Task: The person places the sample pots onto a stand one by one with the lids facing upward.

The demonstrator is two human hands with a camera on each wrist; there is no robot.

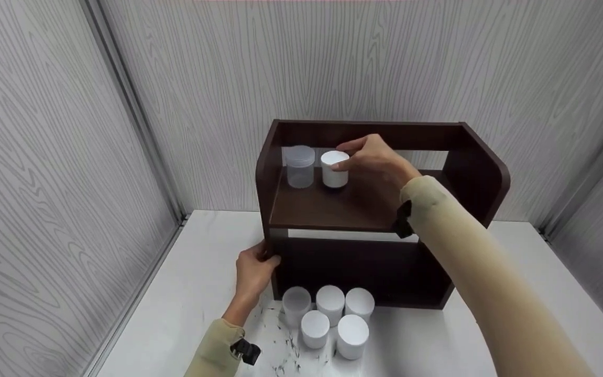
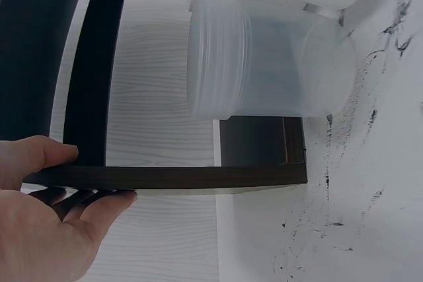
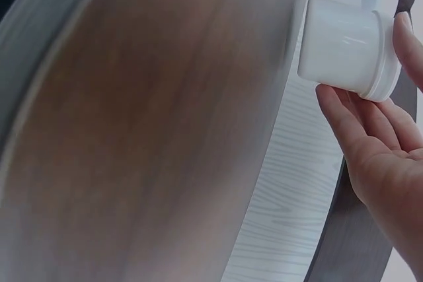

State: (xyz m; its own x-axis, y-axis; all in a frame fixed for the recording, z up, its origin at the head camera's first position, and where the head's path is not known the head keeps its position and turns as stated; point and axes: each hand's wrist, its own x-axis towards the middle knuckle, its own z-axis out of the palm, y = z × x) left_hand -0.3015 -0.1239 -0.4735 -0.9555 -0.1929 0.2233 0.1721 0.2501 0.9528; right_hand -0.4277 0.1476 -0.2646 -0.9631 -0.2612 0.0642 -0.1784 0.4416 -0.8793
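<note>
A dark brown two-tier shelf (image 1: 332,209) stands on the white table. My left hand (image 1: 254,269) grips the front edge of its left side panel, with thumb and fingers on either side of the board (image 2: 178,177) in the left wrist view. Up at the top tier, my right hand (image 1: 374,157) pinches a white lidded jar (image 1: 335,170) near its lid. The jar (image 3: 344,47) is upright, close over the shelf board. Left of it a clear lidded jar (image 1: 300,167) stands on the same tier.
Several more jars stand on the table before the shelf: a translucent one (image 1: 296,303) at the left and white ones such as the front jar (image 1: 352,336). Dark smudges mark the tabletop (image 1: 196,293). Wood-patterned panels (image 1: 217,78) enclose the back and sides.
</note>
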